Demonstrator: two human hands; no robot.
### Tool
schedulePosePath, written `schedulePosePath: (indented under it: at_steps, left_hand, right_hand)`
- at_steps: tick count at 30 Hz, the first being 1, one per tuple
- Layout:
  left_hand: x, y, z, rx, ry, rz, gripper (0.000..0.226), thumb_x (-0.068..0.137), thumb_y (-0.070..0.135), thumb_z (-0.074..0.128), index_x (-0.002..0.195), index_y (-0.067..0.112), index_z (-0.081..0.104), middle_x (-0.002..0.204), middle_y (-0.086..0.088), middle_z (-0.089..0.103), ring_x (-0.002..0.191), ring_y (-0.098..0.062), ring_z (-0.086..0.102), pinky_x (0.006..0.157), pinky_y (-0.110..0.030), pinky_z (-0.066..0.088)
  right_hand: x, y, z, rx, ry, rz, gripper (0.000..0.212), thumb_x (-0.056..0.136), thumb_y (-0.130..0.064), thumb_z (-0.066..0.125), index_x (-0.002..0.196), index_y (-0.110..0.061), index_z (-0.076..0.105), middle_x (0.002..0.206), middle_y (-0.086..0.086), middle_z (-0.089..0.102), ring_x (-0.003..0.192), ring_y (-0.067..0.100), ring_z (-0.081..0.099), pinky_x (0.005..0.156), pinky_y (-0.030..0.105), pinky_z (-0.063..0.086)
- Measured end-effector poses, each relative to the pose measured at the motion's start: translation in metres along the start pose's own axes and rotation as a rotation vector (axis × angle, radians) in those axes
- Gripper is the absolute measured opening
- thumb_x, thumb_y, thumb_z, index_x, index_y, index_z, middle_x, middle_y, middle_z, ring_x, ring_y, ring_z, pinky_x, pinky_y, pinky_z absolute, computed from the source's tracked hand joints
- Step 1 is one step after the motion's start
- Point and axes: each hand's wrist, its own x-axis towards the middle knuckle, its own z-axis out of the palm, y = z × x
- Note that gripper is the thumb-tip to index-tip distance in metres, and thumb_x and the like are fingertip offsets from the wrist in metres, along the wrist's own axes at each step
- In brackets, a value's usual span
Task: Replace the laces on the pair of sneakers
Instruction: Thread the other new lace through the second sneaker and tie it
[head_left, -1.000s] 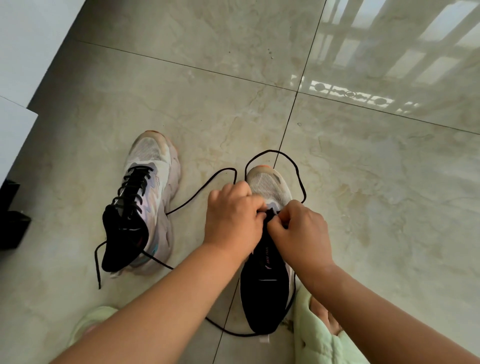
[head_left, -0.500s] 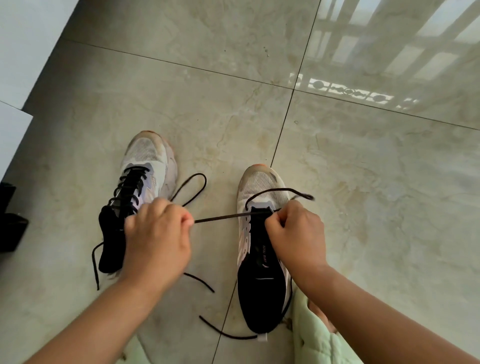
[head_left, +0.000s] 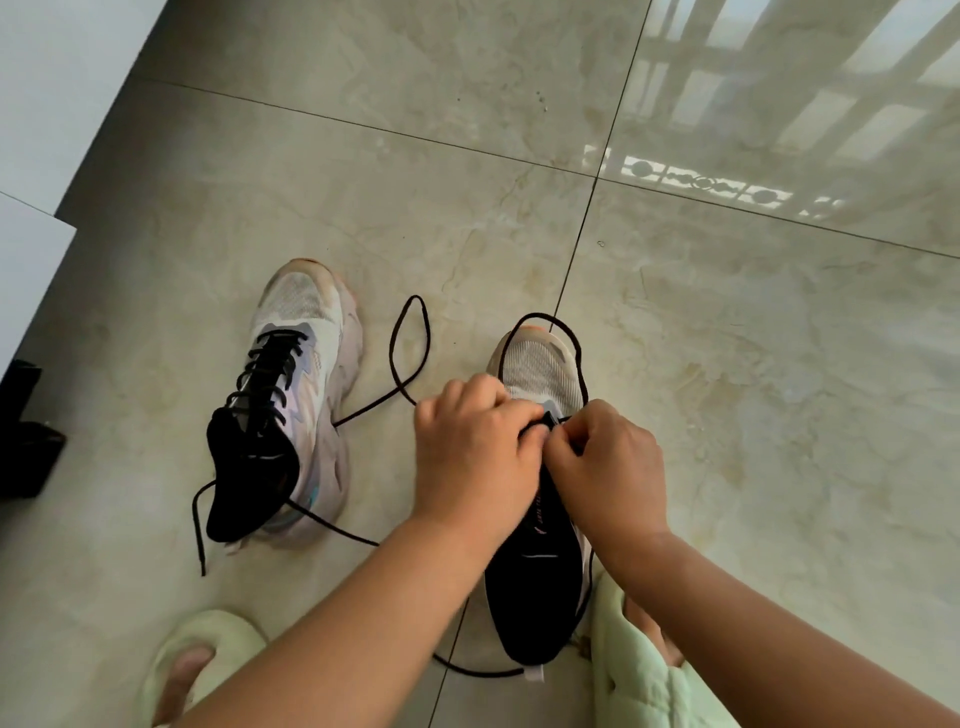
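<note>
The left hand (head_left: 470, 457) comes back in from its wide pull, knuckles now tight against the right hand (head_left: 610, 457) over the sneaker (head_left: 540, 519). The black lace (head_left: 410, 353), taut between the hands half a second ago, loops slack beyond the left hand; both hands seem to pinch it.

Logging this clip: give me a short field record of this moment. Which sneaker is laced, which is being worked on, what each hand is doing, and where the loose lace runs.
laced sneaker: black lace through its eyelets, ends trailing on the floor
sneaker in work: both hands at its front eyelets
left hand: fingers curled at the lace
right hand: pinches the lace
loose lace: loops on the tiles and round the toe
slippers: pale green, at the lower edge
</note>
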Motion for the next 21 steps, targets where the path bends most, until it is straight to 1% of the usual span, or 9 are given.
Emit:
schedulePosePath:
  at_steps: [2,3,5,7,8,10,12,15,21]
  left_hand:
    - [0.007,0.005,0.009,0.031,-0.018,-0.047,0.008,0.079,0.028,0.068,0.085,0.027,0.072,0.087,0.004,0.056,0.091,-0.022,0.052,0.073,-0.028,0.014]
    - [0.01,0.004,0.012,0.041,-0.032,-0.055,0.008,0.079,0.031,0.068,0.086,0.028,0.071,0.089,0.005,0.056,0.093,-0.021,0.05,0.071,-0.028,0.012]
    - [0.012,0.0,0.015,0.054,-0.054,-0.023,0.008,0.076,0.032,0.071,0.083,0.028,0.071,0.086,0.005,0.058,0.09,-0.021,0.051,0.072,-0.029,0.015]
    - [0.012,-0.003,0.016,0.065,-0.048,0.038,0.007,0.071,0.027,0.075,0.076,0.023,0.071,0.079,0.003,0.061,0.083,-0.024,0.055,0.071,-0.031,0.019]
    - [0.012,-0.003,0.017,0.083,-0.045,0.066,0.007,0.072,0.026,0.074,0.075,0.021,0.07,0.078,0.002,0.061,0.082,-0.025,0.055,0.071,-0.032,0.02]
    - [0.012,-0.004,0.019,0.12,-0.067,0.074,0.008,0.081,0.028,0.066,0.082,0.02,0.067,0.086,0.002,0.061,0.089,-0.024,0.053,0.074,-0.032,0.02]
    - [0.009,-0.007,0.019,0.126,-0.063,0.038,0.009,0.086,0.029,0.06,0.086,0.021,0.063,0.09,0.002,0.059,0.091,-0.022,0.051,0.075,-0.032,0.019]
    - [-0.002,-0.013,0.01,0.072,-0.023,-0.041,0.006,0.083,0.023,0.064,0.08,0.02,0.061,0.084,0.001,0.058,0.086,-0.024,0.052,0.072,-0.031,0.017]
    - [-0.028,-0.04,-0.015,0.025,0.061,-0.191,0.013,0.077,0.012,0.07,0.072,0.017,0.06,0.073,0.004,0.056,0.076,-0.029,0.055,0.071,-0.033,0.026]
  right_hand:
    - [-0.001,0.002,0.0,0.034,0.005,-0.005,0.017,0.08,-0.022,0.055,0.066,-0.015,0.049,0.061,-0.004,0.054,0.059,0.016,0.049,0.053,0.028,0.034]
    - [-0.001,0.002,-0.001,0.05,0.006,-0.009,0.018,0.08,-0.022,0.056,0.065,-0.016,0.049,0.06,-0.005,0.054,0.059,0.015,0.049,0.052,0.026,0.034]
    - [-0.001,0.004,-0.002,0.073,0.006,-0.016,0.017,0.078,-0.022,0.057,0.064,-0.016,0.049,0.059,-0.006,0.054,0.059,0.014,0.05,0.052,0.023,0.034]
    - [-0.002,0.004,-0.002,0.081,-0.002,-0.025,0.017,0.077,-0.021,0.058,0.063,-0.017,0.049,0.058,-0.008,0.053,0.057,0.011,0.049,0.05,0.015,0.031]
    - [-0.002,0.004,-0.002,0.082,-0.004,-0.027,0.017,0.077,-0.02,0.058,0.062,-0.017,0.049,0.057,-0.009,0.052,0.056,0.01,0.048,0.05,0.015,0.031]
    - [-0.001,0.003,-0.002,0.076,-0.003,-0.023,0.017,0.077,-0.019,0.058,0.062,-0.016,0.049,0.056,-0.008,0.051,0.056,0.012,0.048,0.05,0.015,0.031]
    - [-0.001,0.002,-0.002,0.063,0.001,-0.017,0.018,0.077,-0.02,0.057,0.063,-0.016,0.048,0.057,-0.006,0.052,0.057,0.015,0.049,0.052,0.023,0.036]
    - [0.0,-0.001,-0.001,0.028,-0.006,-0.019,0.017,0.08,-0.022,0.057,0.067,-0.013,0.051,0.061,-0.001,0.056,0.061,0.019,0.052,0.057,0.032,0.04]
    - [-0.001,-0.003,-0.001,0.01,-0.008,-0.019,0.017,0.082,-0.02,0.054,0.067,-0.012,0.049,0.061,-0.001,0.053,0.061,0.02,0.051,0.056,0.03,0.034]
